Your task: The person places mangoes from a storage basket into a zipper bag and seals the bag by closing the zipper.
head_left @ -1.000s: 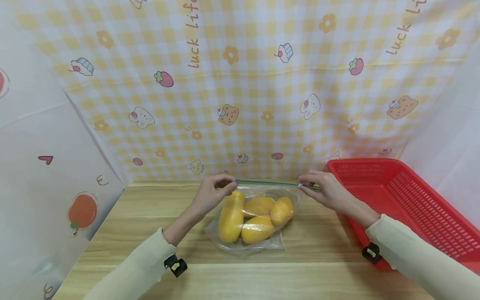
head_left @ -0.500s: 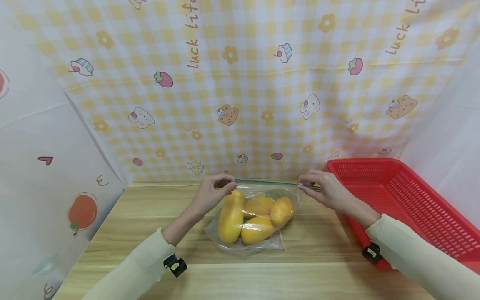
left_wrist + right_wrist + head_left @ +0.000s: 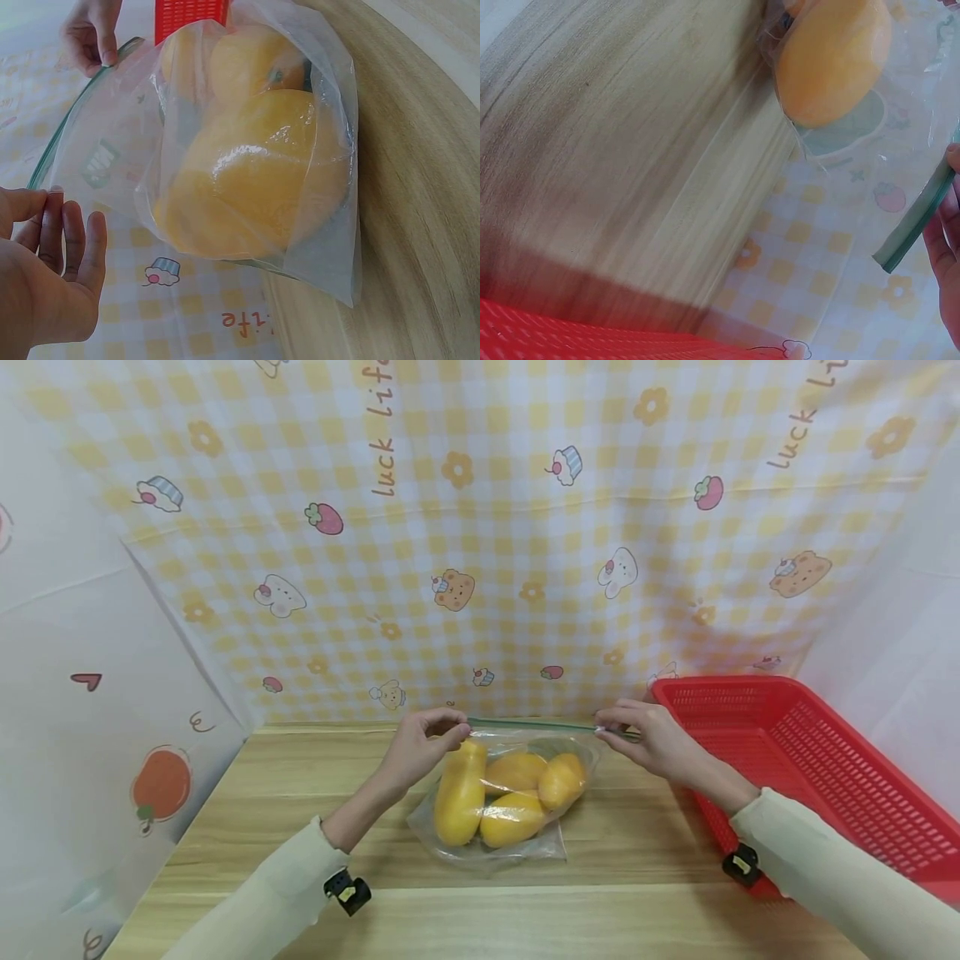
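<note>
A clear zip bag (image 3: pixel 491 862) with a green zip strip (image 3: pixel 536 724) lies on the table in the head view, its mouth toward the back wall. Inside are several yellow mangoes (image 3: pixel 460 802), the longest on the left. My left hand (image 3: pixel 423 747) pinches the left end of the strip between thumb and index finger; in the left wrist view its other fingers stand loosely extended. Near the strip's other end, my right hand (image 3: pixel 648 739) pinches it too, and a short length of green sticks out past the fingers in the right wrist view. Between both hands the strip runs nearly straight.
A red perforated plastic basket (image 3: pixel 750 727) stands on the right, close beside my right forearm. The wooden table (image 3: pixel 300 827) ends at the back against a yellow checked cloth (image 3: pixel 525 552). White printed sheets (image 3: pixel 90 635) form the side walls.
Both hands keep their pinch on the zip strip with almost no motion. The whole head view has shifted very slightly left.
</note>
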`<state>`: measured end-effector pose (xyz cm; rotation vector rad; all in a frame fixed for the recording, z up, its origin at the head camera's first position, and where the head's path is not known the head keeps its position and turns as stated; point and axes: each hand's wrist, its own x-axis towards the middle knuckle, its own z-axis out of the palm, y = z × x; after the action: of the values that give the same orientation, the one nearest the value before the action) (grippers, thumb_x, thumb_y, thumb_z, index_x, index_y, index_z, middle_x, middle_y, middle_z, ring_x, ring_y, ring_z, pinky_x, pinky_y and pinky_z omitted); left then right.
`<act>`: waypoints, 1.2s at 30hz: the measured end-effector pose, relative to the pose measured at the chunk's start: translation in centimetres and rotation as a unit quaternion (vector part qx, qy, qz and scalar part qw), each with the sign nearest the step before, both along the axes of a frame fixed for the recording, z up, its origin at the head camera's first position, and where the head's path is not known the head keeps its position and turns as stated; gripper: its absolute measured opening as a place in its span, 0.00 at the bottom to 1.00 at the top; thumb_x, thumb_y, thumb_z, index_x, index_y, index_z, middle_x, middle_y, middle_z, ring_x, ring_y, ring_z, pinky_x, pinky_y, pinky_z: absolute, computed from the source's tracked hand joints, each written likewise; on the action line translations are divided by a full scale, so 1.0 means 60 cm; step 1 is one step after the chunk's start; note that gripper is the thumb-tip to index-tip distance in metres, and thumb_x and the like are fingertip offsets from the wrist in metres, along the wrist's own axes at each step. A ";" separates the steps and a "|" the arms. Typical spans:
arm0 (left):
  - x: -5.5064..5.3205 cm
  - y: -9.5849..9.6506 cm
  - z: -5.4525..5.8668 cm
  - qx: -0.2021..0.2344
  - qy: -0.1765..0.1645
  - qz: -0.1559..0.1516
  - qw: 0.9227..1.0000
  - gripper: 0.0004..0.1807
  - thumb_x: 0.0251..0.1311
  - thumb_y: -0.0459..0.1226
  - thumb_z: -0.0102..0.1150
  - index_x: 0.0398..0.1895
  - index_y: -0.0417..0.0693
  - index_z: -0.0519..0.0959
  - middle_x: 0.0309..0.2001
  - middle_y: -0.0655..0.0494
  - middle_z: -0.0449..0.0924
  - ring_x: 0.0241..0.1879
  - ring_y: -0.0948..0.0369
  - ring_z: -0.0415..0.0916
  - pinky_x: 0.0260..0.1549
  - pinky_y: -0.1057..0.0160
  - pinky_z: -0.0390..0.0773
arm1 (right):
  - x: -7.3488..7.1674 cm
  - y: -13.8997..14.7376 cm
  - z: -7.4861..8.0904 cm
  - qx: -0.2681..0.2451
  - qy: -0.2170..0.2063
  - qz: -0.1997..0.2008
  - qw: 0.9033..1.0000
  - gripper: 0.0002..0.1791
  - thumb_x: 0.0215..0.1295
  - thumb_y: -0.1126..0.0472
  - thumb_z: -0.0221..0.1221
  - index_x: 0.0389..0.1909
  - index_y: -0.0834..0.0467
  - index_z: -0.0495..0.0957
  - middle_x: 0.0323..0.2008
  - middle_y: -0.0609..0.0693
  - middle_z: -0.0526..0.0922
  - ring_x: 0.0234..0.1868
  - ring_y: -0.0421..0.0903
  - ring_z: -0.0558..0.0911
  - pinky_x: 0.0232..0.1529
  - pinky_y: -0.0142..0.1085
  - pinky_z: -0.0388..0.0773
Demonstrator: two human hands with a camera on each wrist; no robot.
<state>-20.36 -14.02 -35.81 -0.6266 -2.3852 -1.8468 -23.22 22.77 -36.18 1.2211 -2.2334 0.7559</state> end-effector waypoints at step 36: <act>-0.002 -0.007 -0.003 -0.003 0.000 -0.001 1.000 0.09 0.70 0.33 0.62 0.46 0.34 0.83 0.42 0.45 0.84 0.46 0.43 0.81 0.45 0.59 0.85 | 0.000 0.000 0.002 0.000 0.006 -0.001 1.000 0.16 0.51 0.77 0.73 0.39 0.60 0.85 0.32 0.41 0.80 0.31 0.37 0.80 0.31 0.35 0.85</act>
<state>-20.45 -14.41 -36.02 -0.6306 -2.3913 -1.8423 -23.22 22.78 -36.07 1.2211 -2.2236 0.7459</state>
